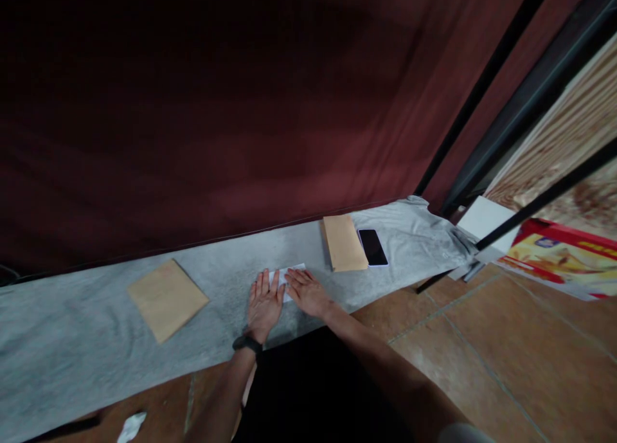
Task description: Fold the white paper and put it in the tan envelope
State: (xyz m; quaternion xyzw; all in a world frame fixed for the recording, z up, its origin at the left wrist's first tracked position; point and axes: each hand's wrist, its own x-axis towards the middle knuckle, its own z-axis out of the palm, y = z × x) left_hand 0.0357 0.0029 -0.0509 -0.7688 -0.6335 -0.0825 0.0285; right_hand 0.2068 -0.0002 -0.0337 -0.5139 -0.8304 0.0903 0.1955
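A white sheet of paper (295,269) is pressed flat onto a grey cloth (96,346) that is spread over the tiled floor (482,366). It is covered by the left hand (264,305) and the right hand (307,292), side by side; each grip is released, palms down and fingers straight. A black wristband (247,344) is worn on the left wrist. A brown envelope (167,298) is seen at nine o'clock from the paper, well apart. A second brown envelope (344,242) is placed at two o'clock, with a dark smartphone (373,247) just beside it.
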